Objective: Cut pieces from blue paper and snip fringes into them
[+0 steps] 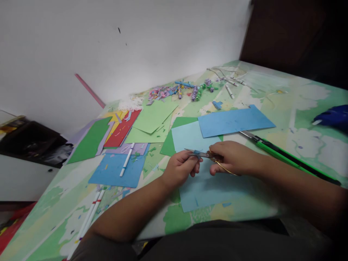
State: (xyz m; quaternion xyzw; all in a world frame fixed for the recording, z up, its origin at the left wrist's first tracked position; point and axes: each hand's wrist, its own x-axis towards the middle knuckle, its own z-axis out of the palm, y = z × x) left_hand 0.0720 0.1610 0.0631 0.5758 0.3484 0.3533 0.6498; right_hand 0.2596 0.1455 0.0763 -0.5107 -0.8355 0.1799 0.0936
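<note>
My right hand [233, 157] is closed round the gold handles of a small pair of scissors [202, 154], whose blades point left. My left hand [181, 167] pinches a small blue paper piece [197, 152] held at the blades. Both hands hover over a light blue paper sheet [206, 188] lying near the table's front edge.
Coloured paper sheets lie about: blue [233, 121], green [153, 119], red [122, 128], dark green [89, 141]. A white pen [127, 159] rests on a blue sheet. A green utility knife [282, 154] lies to the right. Rolled paper bits [190, 90] sit at the back. A blue object [333, 116] is at far right.
</note>
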